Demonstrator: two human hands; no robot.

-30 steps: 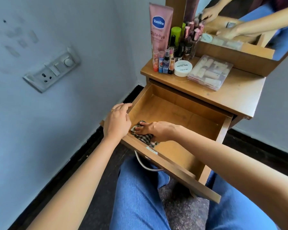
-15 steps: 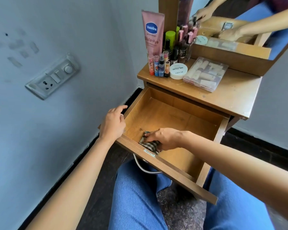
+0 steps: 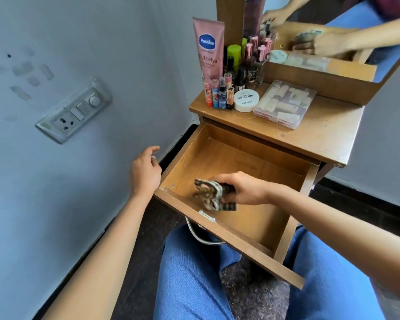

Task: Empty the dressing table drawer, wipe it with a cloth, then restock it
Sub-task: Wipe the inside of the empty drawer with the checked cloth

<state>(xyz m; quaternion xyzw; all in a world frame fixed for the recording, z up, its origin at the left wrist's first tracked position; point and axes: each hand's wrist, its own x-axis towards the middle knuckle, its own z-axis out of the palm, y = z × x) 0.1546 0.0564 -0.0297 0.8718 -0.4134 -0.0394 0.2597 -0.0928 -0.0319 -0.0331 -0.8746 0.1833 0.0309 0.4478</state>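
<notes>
Fig.: person seated w/ drawer pulled out over the lap, head view, read L to R. Left hand [image 3: 146, 173]: fingers loosely spread, holding nothing, hanging just outside the drawer's [image 3: 185, 150] left wall and not touching it; a sec. earlier it gripped that front-left corner, so it has let go and drifted outward. Right hand [image 3: 243, 188]: closed round a bunched checked cloth [image 3: 211, 195], which sticks out to the hand's left and appears lifted off the drawer floor near the front edge, blurred by motion; earlier the cloth was pressed flat into the front-left corner, so it has moved rightward toward mid-front and come up. Drawer interior: bare apart from hand and cloth, so emptying looks done. Beyond the right hand, on the counter [image 3: 321, 144], stand the removed items: pink lotion tube [image 3: 208, 47], cluster of small bottles [image 3: 226, 88], white round tin [image 3: 246, 100], clear plastic box [image 3: 285, 103]; all as before, apparent shift being camera only. Progress est.: step 1 complete; step 2 (wiping) under way or near its end, right half and back of drawer possibly not yet covered; step 3 (restocking) not begun.
</notes>
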